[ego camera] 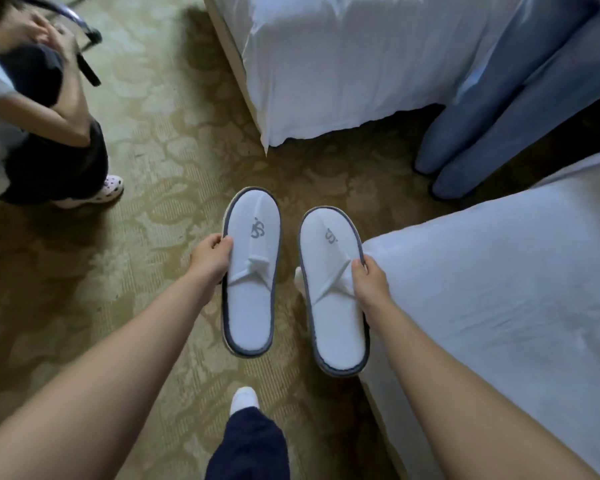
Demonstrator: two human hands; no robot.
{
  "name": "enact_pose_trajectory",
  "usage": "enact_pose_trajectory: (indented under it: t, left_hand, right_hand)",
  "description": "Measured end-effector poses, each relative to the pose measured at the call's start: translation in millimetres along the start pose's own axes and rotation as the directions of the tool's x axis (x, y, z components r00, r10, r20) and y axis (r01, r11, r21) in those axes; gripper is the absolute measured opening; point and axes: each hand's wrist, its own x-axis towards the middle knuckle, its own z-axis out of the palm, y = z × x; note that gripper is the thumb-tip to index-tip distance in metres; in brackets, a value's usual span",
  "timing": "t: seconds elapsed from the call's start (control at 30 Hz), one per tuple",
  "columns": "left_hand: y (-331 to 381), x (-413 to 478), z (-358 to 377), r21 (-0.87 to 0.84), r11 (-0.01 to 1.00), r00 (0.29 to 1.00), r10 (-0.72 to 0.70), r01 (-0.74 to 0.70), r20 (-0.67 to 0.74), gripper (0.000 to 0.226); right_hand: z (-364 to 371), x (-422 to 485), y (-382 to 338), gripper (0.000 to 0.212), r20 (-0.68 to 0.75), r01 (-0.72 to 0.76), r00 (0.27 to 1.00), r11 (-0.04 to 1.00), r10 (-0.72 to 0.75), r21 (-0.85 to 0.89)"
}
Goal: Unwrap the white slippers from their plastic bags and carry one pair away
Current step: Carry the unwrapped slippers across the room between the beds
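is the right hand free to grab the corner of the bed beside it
Probably not as things stand: the right hand is already gripping a white slipper, though the bed corner lies right beside it with nothing between.

Patterned carpet, two white beds.
The olive carpet (160,140) carries one bed (343,64) ahead, another bed (499,289) at right, and standing feet.

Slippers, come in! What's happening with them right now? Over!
Left hand gripping left slipper, right hand gripping right slipper. Both unwrapped, no plastic showing, held above carpet. Two people standing ahead, beds on right.
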Motion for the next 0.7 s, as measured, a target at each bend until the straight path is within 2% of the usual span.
enact_pose_trajectory:
  t: [0.2,0.33,0.57,0.7]
  left_hand:
    - [79,91,13,0.029,0.999,0.998,0.035,-0.036,0.046,0.018]
    - [107,139,45,-0.016,0.999,0.997,-0.035,0.036,0.069,0.025]
    - [135,224,121,-0.037,0.997,0.990,-0.066,0.071,0.122,0.017]
    - [130,264,169,-0.057,0.987,0.982,-0.142,0.150,0.126,0.020]
  right_hand:
    - [11,83,-80,0.037,0.022,0.000,1.000,0.996,-0.002,0.088]
    - [7,145,-109,0.038,-0.019,0.005,1.000,0.999,-0.004,0.051]
    - [-9,270,-129,0.038,-0.012,-0.029,0.999,0.999,0.030,0.042]
    - [-10,329,-115,0.036,0.026,-0.024,0.999,0.999,0.023,0.028]
